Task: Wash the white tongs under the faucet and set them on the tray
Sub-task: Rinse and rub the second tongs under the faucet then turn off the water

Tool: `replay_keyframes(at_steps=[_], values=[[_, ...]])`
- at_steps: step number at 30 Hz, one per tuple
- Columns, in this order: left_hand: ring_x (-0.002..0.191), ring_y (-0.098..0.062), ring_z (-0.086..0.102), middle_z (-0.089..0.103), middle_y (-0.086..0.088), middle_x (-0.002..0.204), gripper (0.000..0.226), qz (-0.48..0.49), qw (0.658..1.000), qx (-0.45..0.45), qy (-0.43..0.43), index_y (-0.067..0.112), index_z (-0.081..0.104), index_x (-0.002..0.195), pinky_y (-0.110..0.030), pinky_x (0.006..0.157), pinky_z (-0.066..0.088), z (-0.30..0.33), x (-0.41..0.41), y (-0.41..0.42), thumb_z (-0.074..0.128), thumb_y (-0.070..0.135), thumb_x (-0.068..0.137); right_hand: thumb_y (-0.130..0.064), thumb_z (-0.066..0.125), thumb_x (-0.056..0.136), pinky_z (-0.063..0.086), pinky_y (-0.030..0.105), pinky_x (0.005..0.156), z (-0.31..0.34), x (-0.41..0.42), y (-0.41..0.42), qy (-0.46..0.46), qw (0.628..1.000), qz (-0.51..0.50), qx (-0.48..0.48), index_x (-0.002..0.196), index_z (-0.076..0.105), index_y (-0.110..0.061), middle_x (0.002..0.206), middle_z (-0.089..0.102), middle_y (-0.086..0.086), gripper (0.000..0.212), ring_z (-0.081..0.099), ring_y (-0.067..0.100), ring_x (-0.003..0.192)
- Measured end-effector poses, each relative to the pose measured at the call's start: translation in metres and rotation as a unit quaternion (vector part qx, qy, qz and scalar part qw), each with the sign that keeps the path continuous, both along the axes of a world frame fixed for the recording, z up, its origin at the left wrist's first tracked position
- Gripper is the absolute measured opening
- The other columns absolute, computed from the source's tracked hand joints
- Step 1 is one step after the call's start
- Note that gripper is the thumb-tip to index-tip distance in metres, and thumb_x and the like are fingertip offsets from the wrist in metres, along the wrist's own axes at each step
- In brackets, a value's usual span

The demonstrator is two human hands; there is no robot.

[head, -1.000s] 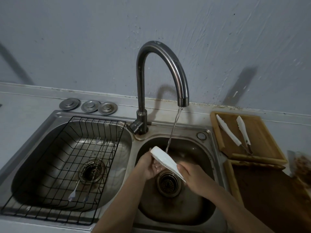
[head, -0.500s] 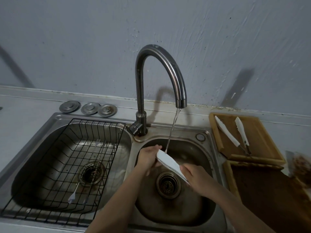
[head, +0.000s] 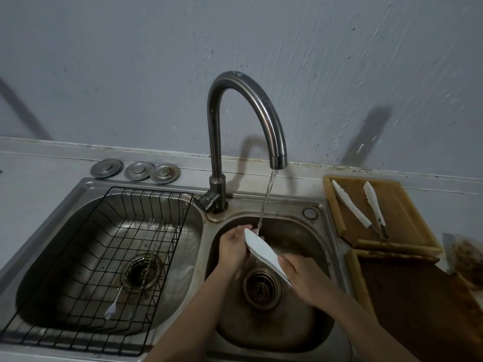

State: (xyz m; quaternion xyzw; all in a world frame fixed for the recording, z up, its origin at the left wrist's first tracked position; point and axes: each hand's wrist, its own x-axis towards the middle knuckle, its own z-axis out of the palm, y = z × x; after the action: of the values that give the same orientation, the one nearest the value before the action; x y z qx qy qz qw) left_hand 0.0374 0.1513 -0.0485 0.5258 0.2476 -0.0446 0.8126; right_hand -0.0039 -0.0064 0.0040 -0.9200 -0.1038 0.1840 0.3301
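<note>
Water is running from the faucet [head: 245,111] in a thin stream and it lands right on the far tip of the white tongs [head: 264,250], held slantwise over the right basin of the sink [head: 324,246], above the drain [head: 260,287]. The left hand [head: 232,248] has its grip wrapped on the far end of the tongs, fingers curled over the top edge just beside where the water hits. The right hand [head: 304,276] has its grip closed on the near end, thumb lying along the white blade. Both arms reach in from the near edge of the worktop.

Over at the right side of the worktop, against the back edge, sits the wooden tray [head: 407,205] with a second pair of white tongs [head: 366,209] lying on it, its arms spread apart. A darker board [head: 407,296] lies just in front of that tray.

The left basin carries a black wire rack [head: 86,270] with thin metal utensils [head: 130,278] lying in it. Three round metal plugs [head: 136,169] rest in a row at the back edge, left of the faucet.
</note>
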Motion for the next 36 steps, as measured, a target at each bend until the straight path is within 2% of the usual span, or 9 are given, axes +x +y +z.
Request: replay_keyframes(at_steps=[4,8,12,19,23,28,30,33,36], values=[[0.095,-0.018,0.069,0.063,-0.017,0.120,0.032,-0.109,0.991,-0.038,-0.064,0.001,0.051,0.126,-0.029,0.075,0.059,-0.002,0.000,0.011,0.047,0.001,0.094,-0.030,0.035,0.100,0.031,0.019,0.053,0.002,0.004,-0.006,-0.010,1.000,0.002,-0.004,0.070,0.050,-0.018,0.060,0.048,-0.004,0.035,0.042,0.004,0.052],[0.100,-0.021,0.067,0.073,-0.001,0.102,0.050,-0.168,0.975,-0.015,-0.145,0.016,0.056,0.115,-0.030,0.079,0.059,-0.004,-0.003,0.020,0.061,-0.016,0.077,-0.034,0.034,0.100,0.033,0.014,0.040,0.004,0.003,-0.009,0.055,0.996,-0.038,0.057,0.088,0.057,-0.008,0.058,0.047,0.000,0.036,0.042,0.005,0.043],[0.101,-0.028,0.063,0.069,-0.007,0.101,0.031,-0.135,0.976,-0.089,-0.148,0.019,0.062,0.106,-0.030,0.081,0.058,0.002,-0.002,0.019,0.064,0.001,0.081,-0.034,0.031,0.100,0.027,0.018,0.030,0.010,0.002,-0.009,0.141,0.976,-0.053,0.160,0.108,0.051,-0.003,0.063,0.045,0.016,0.038,0.036,0.008,0.033],[0.075,-0.022,0.054,0.053,-0.010,0.082,0.027,0.045,0.948,-0.311,-0.042,0.018,0.058,0.088,-0.036,0.068,0.053,0.017,0.003,-0.003,0.034,0.024,0.100,-0.036,0.031,0.101,0.029,0.018,0.032,0.009,0.001,0.008,0.161,0.969,-0.056,0.181,0.089,0.052,-0.013,0.053,0.046,0.002,0.033,0.037,0.006,0.032],[0.067,-0.020,0.055,0.057,-0.009,0.080,0.038,0.076,0.966,-0.243,0.045,0.012,0.059,0.095,-0.034,0.066,0.049,0.015,0.011,-0.004,0.042,0.046,0.095,-0.034,0.034,0.100,0.034,0.016,0.047,0.008,0.003,0.018,0.009,0.999,-0.005,0.048,0.069,0.045,-0.028,0.059,0.048,-0.006,0.033,0.045,0.001,0.047],[0.105,-0.035,0.063,0.063,-0.023,0.110,0.027,-0.071,0.987,-0.136,0.049,0.001,0.060,0.105,-0.049,0.095,0.051,0.008,-0.006,0.012,0.048,0.023,0.096,-0.040,0.044,0.095,0.047,0.019,0.051,0.003,0.005,0.004,-0.097,0.993,-0.004,-0.071,0.099,0.042,-0.022,0.072,0.058,-0.009,0.019,0.057,0.002,0.057],[0.099,-0.030,0.065,0.065,-0.021,0.107,0.018,-0.082,0.982,-0.171,0.013,0.001,0.058,0.108,-0.039,0.086,0.057,0.011,-0.010,0.015,0.048,0.004,0.094,-0.045,0.048,0.091,0.056,0.027,0.063,0.003,0.004,0.000,-0.129,0.986,-0.017,-0.106,0.116,0.038,-0.019,0.093,0.065,-0.004,0.038,0.065,0.009,0.072],[0.108,-0.028,0.063,0.064,-0.014,0.115,0.048,-0.056,0.975,-0.215,-0.024,0.010,0.048,0.126,-0.038,0.081,0.059,0.016,-0.010,0.012,0.049,-0.016,0.085,-0.053,0.051,0.086,0.054,0.028,0.077,0.000,0.002,-0.002,-0.160,0.974,-0.030,-0.160,0.140,0.022,-0.016,0.125,0.058,0.004,0.071,0.065,0.017,0.097],[0.104,-0.029,0.066,0.064,-0.013,0.116,0.045,-0.045,0.979,-0.199,-0.029,0.013,0.048,0.127,-0.038,0.066,0.062,0.022,-0.009,0.006,0.047,-0.012,0.089,-0.054,0.053,0.085,0.050,0.026,0.084,0.002,0.001,-0.002,-0.175,0.966,-0.034,-0.187,0.147,0.010,-0.014,0.140,0.045,0.005,0.086,0.058,0.016,0.112]])
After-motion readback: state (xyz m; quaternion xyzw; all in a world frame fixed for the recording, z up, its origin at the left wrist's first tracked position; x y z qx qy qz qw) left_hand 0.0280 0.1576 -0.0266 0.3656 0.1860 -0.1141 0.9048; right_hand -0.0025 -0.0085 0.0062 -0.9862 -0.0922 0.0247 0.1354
